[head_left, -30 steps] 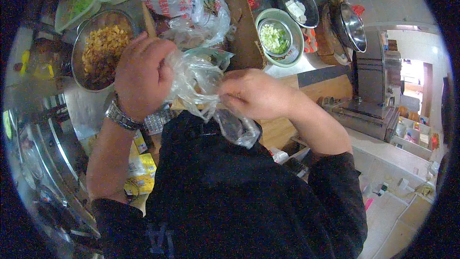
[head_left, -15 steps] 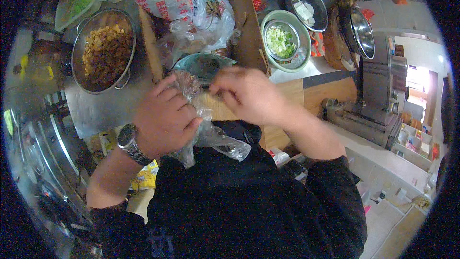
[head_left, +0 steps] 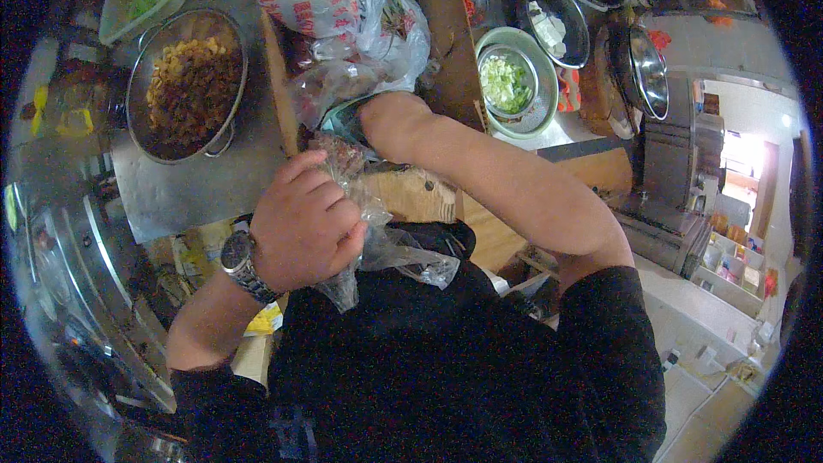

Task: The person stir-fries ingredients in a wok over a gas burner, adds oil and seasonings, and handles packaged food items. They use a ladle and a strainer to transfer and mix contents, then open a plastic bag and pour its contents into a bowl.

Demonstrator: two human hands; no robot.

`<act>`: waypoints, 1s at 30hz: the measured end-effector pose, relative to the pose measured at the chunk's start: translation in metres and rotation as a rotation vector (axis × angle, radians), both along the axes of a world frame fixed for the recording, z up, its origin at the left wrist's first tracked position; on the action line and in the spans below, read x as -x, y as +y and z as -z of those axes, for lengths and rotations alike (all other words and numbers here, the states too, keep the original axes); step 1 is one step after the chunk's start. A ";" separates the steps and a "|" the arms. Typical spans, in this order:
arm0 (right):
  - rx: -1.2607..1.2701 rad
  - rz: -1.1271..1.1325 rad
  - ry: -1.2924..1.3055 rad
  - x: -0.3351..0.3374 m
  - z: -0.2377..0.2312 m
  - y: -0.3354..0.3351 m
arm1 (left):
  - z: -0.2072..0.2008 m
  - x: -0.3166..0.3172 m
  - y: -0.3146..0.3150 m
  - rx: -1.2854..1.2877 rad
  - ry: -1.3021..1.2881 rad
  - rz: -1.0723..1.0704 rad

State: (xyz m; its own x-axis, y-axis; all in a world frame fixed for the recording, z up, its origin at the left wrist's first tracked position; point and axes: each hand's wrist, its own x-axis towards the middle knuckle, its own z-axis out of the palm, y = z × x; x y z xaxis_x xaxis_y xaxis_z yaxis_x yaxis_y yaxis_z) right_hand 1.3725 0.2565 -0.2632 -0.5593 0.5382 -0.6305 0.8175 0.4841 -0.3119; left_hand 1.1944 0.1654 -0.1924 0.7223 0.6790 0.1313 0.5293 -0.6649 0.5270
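Closed around the gathered clear plastic bag [head_left: 377, 227] is my left hand [head_left: 304, 223], a metal watch on its wrist. The bag hangs down over my dark clothing. My right hand [head_left: 381, 120] reaches down into the cardboard box [head_left: 459, 60], beside a grey-green bag or liner [head_left: 345, 123]. Its fingers are hidden there, so what they touch cannot be made out. White plastic bags with red print [head_left: 334, 9] fill the far part of the box.
Left of the box stands a metal basin [head_left: 243, 77] of brown and yellow chunks. On the right are a green colander [head_left: 549, 81] with chopped greens, a bowl [head_left: 583, 21] with white pieces and a shiny metal bowl [head_left: 649, 69]. A pale tub [head_left: 107, 26] is at far left.
My right hand has gone from above the box front, beside the clear bag, down into the box, its fingers now out of sight. The left hand keeps its hold on the bag.
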 end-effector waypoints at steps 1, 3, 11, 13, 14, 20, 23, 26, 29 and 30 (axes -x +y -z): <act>0.024 0.013 -0.018 0.002 0.002 0.001 | 0.000 0.001 0.000 0.001 0.019 0.008; -0.009 0.036 0.028 0.003 0.005 0.001 | 0.000 0.002 -0.001 0.001 -0.005 -0.010; 0.007 0.146 0.278 -0.026 -0.009 -0.003 | 0.002 0.001 -0.003 -0.022 -0.016 -0.024; 0.067 0.100 0.244 -0.027 -0.011 -0.002 | 0.002 0.002 -0.003 -0.026 -0.023 -0.025; 0.074 0.061 0.218 -0.027 -0.011 -0.001 | 0.003 0.003 -0.003 -0.031 -0.025 -0.025; -0.065 0.136 0.182 -0.027 -0.003 -0.003 | 0.005 0.002 -0.005 -0.031 -0.040 -0.026; -0.122 0.163 0.229 -0.034 -0.003 0.000 | 0.006 0.000 -0.005 -0.036 -0.047 -0.023; -0.046 0.185 0.238 -0.035 -0.008 0.008 | 0.005 0.000 -0.005 -0.040 -0.044 -0.010; 0.134 -0.192 0.086 -0.028 -0.011 0.012 | 0.005 0.000 -0.005 -0.048 -0.025 -0.009; 0.110 -0.231 0.013 -0.021 -0.009 0.011 | 0.005 0.000 -0.005 -0.052 -0.028 -0.016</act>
State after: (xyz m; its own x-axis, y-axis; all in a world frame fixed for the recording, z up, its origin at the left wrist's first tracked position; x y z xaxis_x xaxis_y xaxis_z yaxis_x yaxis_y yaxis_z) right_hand 1.3935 0.2674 -0.2540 -0.6679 0.3240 -0.6700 0.6849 0.6198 -0.3830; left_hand 1.1948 0.1602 -0.1971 0.7069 0.6822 0.1869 0.5257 -0.6835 0.5064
